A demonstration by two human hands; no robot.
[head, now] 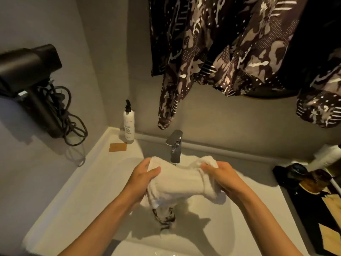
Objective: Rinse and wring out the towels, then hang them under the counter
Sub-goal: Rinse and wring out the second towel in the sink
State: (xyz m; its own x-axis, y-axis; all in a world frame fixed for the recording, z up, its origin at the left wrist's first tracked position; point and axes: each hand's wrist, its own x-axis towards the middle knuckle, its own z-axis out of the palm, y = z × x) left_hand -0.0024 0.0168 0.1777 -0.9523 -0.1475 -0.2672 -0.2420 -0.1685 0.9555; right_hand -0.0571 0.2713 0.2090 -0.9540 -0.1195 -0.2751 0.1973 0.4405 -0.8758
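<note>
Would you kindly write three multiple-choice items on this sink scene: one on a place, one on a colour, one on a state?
1. Where does the pump bottle stand?
A. back left corner of the counter
B. in the basin
C. on the dark tray

2. What colour is the towel?
A. blue
B. white
C. red

3. How is the towel held?
A. left hand only
B. lying loose in the basin
C. gripped at both ends

Answers: 1 A, it stands by the wall left of the tap. 2 B, the cloth is white. 3 C, left hand and right hand each clasp an end.
</note>
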